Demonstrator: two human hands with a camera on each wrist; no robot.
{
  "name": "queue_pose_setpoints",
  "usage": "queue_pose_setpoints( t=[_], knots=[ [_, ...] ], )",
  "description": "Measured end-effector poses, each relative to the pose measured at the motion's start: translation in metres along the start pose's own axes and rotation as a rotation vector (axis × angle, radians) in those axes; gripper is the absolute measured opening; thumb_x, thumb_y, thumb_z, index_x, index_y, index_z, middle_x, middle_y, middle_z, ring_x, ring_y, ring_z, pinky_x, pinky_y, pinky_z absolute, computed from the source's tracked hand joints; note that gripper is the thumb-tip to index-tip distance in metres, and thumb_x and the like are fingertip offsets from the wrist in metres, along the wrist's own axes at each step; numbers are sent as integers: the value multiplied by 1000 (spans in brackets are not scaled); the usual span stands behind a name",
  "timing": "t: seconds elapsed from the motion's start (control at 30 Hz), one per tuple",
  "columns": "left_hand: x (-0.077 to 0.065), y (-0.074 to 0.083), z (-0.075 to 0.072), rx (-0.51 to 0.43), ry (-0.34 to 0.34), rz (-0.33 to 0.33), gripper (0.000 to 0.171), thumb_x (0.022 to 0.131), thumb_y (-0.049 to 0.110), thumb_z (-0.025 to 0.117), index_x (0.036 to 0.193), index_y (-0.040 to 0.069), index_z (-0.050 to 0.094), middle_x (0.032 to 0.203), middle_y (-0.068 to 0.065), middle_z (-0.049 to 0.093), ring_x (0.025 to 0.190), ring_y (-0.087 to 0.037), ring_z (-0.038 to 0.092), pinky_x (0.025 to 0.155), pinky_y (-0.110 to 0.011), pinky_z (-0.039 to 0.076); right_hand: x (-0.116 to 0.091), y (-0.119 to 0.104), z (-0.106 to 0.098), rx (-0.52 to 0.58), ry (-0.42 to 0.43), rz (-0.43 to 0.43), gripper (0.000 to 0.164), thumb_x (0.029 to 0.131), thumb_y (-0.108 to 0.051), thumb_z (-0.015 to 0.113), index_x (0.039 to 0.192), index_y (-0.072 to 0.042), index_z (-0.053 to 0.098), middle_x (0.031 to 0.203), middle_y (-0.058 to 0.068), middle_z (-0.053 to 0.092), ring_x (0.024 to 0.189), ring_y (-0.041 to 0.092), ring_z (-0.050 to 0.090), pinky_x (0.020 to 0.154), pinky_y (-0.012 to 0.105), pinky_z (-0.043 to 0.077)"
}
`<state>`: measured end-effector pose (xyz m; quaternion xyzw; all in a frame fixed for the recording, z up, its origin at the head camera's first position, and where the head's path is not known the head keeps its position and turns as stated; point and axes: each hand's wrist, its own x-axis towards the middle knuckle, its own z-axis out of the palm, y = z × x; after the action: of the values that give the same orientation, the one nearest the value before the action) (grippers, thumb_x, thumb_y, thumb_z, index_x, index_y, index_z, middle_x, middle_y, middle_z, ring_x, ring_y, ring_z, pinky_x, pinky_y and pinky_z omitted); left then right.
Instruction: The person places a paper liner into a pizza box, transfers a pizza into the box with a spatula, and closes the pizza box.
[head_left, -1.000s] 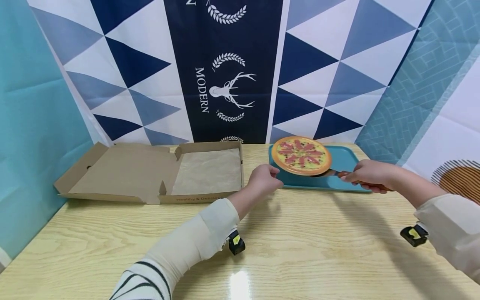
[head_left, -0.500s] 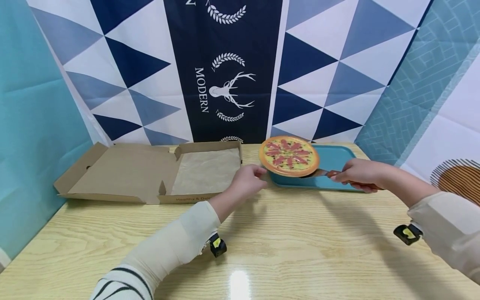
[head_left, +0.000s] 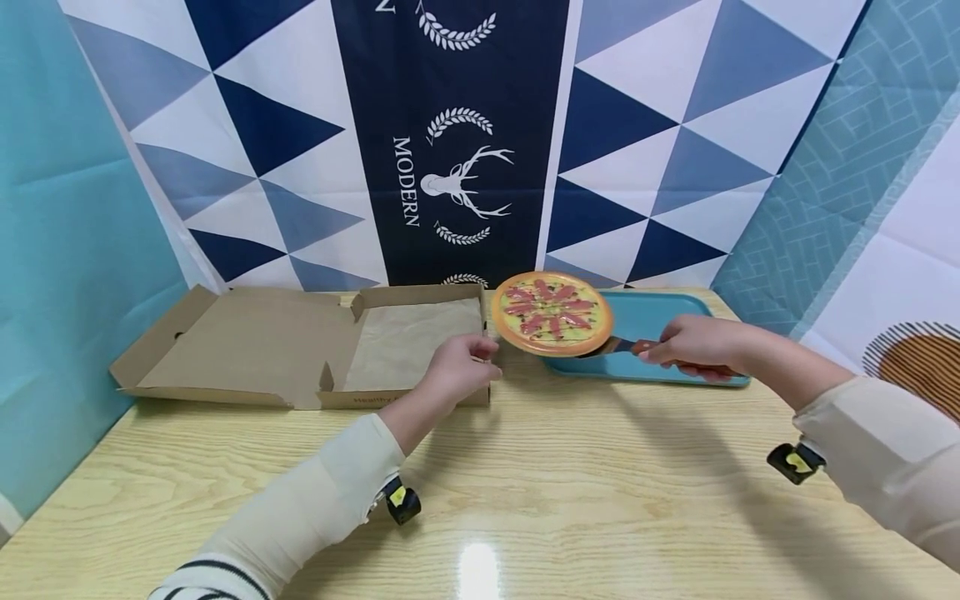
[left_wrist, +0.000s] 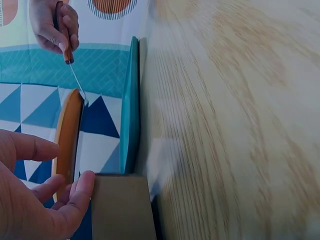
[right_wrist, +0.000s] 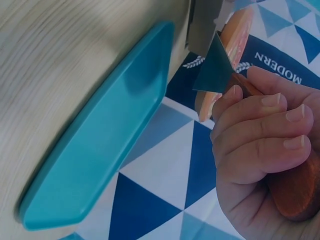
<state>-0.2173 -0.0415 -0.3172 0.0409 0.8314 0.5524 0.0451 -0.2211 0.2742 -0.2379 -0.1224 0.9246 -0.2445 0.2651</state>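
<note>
My right hand [head_left: 697,346] grips the wooden handle of a pizza server [right_wrist: 295,192], its fingers wrapped round it. On the server's metal blade [right_wrist: 216,70] rests a round pizza [head_left: 552,314] with red strips on a yellow top, held above the table and tilted slightly. It hangs between the blue tray [head_left: 660,317] and the open cardboard pizza box [head_left: 420,343]. My left hand [head_left: 459,367] hovers at the box's right front corner, fingers loosely bent and holding nothing. In the left wrist view, its fingers [left_wrist: 75,202] are close to the pizza's edge; whether they touch it, I cannot tell.
The box's lid [head_left: 247,342] lies folded back to the left, and paper [head_left: 397,337] lines its base. Behind everything stands a patterned cloth backdrop [head_left: 457,150]. The wooden table [head_left: 570,475] stretches in front of the box and tray.
The pizza on the server has moved left, from over the tray to beside the box's right wall. Both hands have shifted left with it.
</note>
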Motion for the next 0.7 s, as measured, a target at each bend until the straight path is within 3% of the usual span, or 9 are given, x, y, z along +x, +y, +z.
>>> queue_pose_setpoints(
  t=[0.17, 0.37, 0.7],
  knots=[
    [-3, -6, -13, -18, 18, -5, 37, 79, -4, 69, 116, 0, 66, 113, -14, 61, 91, -21, 61, 72, -28, 57, 3, -10, 2, -18, 3, -11, 44, 99, -32, 56, 61, -17, 40, 51, -3, 36, 40, 10, 32, 43, 26, 35],
    [-7, -10, -28, -24, 26, -15, 39, 80, -4, 69, 119, -3, 64, 120, -19, 59, 98, -25, 61, 75, -30, 57, 11, -21, 6, -24, 5, -16, 38, 98, -33, 57, 66, -14, 49, 52, -3, 37, 40, 10, 32, 42, 26, 34],
    [-13, -26, -62, 30, 60, -30, 36, 84, -1, 68, 120, -2, 64, 122, -21, 59, 102, -28, 61, 78, -31, 57, 28, -40, 15, -36, -19, -32, 41, 99, -31, 55, 62, -15, 47, 52, -3, 38, 40, 10, 32, 42, 24, 32]
  ],
)
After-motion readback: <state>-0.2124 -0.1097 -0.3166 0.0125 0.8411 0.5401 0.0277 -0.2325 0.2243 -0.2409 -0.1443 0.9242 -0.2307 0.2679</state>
